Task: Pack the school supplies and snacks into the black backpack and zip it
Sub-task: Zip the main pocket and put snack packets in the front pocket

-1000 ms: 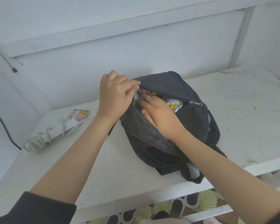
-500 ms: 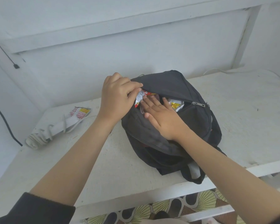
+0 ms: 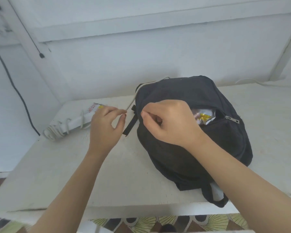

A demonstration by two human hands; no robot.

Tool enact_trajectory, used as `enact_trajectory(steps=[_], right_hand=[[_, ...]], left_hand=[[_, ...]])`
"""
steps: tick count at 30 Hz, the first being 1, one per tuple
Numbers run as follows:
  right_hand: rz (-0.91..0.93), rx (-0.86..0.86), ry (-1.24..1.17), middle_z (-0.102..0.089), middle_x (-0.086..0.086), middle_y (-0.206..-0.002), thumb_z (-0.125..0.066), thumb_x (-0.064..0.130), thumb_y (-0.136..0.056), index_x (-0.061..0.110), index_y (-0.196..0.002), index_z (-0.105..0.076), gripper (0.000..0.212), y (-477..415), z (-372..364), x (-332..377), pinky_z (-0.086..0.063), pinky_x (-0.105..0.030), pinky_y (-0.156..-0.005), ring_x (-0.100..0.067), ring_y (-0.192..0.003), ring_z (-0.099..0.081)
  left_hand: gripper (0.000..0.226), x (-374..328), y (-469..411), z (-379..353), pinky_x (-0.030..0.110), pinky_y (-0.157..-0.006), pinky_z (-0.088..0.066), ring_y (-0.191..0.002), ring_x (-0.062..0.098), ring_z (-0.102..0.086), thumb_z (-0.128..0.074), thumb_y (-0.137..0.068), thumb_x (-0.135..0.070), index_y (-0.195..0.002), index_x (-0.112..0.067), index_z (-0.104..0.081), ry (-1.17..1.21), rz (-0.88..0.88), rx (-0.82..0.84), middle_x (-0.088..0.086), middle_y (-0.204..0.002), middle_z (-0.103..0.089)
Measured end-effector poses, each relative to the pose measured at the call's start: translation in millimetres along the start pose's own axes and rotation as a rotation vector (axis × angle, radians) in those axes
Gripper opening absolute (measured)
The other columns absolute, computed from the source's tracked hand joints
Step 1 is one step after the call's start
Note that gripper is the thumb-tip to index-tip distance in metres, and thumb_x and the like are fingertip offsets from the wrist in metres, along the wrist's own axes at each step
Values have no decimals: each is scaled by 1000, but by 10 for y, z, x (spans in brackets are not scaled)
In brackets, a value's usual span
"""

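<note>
Snacks (image 3: 202, 116) in backpack (image 3: 183, 91), opening not yet zipped; right hand (image 3: 168, 121) grip pinched on backpack's left end, likely to start zipping; left hand (image 3: 104, 126) beside it, grip slack, empty.

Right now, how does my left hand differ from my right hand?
Place: the left hand hangs over the table beside the black backpack; the right hand lies on the backpack's top.
Grip: the left hand's fingers are loosely curled and hold nothing visible; the right hand's thumb and forefinger pinch the backpack at the edge of its opening.
Shared: both are bare and near the same end of the bag.
</note>
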State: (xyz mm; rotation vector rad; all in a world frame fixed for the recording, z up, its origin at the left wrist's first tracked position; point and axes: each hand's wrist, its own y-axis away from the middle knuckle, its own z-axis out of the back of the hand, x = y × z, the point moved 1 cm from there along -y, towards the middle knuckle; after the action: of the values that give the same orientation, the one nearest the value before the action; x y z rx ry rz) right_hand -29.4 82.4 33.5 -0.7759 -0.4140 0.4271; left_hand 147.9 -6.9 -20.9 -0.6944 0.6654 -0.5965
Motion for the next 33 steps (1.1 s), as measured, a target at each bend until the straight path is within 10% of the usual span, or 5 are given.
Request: enact_trajectory(steps=[10,17,28,33], right_hand=[[31,497,162,-65,4,-92,-43,27,-90,18,-93,-65,23,-978,-1013,-87,-38,-28,-66,-19,-87,-57],[-117,967,220,-47,-10,-137,-37,27,-97,16,-143,-33,48,-1358,-1837,-159,-41,-36,-91,-30,-122,-46],[-234,953,72,-34,-13,-138,-35,7,-91,25,-132,-47,47,-1237,-2599,-393,-38,-39,-94,-37,-120,-44],[-298,825,45,-48,-12,-120,-48,27,-93,9,-112,-52,27,-1270,-2746,-437,-42,-36,-81,-32,-107,-52]], left_hand=[[23,1219,699,644,42,-90,-37,-107,37,-53,-63,-86,-18,-108,-13,-68,-431,651,187,15,-114,-64],[54,1474,854,608,46,-97,-34,-119,35,-48,-39,-86,-41,-130,-15,-53,-491,712,313,16,-130,-54],[39,1543,930,471,51,-104,-29,-126,35,-43,-49,-93,-26,-131,-16,-54,-511,739,289,18,-139,-45],[41,1550,925,470,48,-108,-24,-131,31,-38,-48,-93,-29,-133,-19,-52,-509,753,278,15,-143,-42]])
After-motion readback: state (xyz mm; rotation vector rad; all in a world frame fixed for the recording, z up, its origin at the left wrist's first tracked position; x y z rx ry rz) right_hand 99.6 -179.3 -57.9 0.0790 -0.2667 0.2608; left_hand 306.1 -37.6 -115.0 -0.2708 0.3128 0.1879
